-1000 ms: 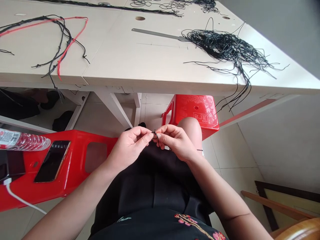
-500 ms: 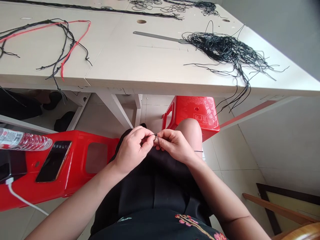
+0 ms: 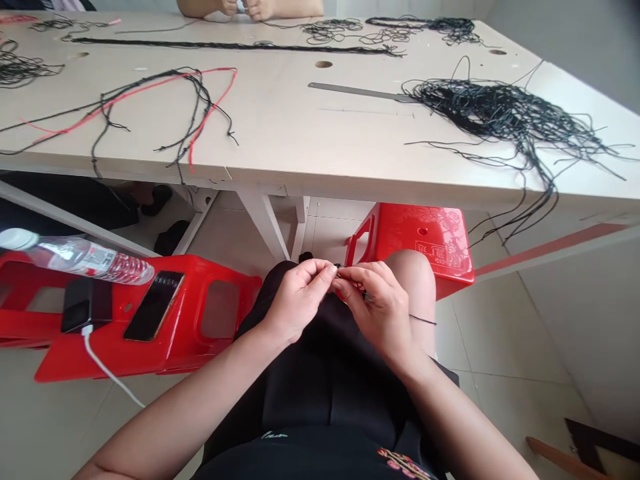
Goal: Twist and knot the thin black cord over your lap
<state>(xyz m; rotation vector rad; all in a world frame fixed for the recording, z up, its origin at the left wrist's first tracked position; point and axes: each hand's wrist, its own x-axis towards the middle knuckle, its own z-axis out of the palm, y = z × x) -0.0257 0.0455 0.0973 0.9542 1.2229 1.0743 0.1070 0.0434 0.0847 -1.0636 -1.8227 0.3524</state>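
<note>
My left hand and my right hand meet over my lap, below the table's front edge. Both pinch a thin black cord between fingertips, the hands almost touching. A loose end of the cord sticks out by my right wrist. A black skirt covers my lap, and my right knee shows bare beside the hands.
The pale table bears a heap of black cords, a metal ruler, and red and black braided strands. Another person's hands work at the far edge. Red stools hold a phone and bottle.
The view has tilted up and shifted, showing more of the table and another person's hands. My hands still pinch the cord, now with the right fingers curled lower.
</note>
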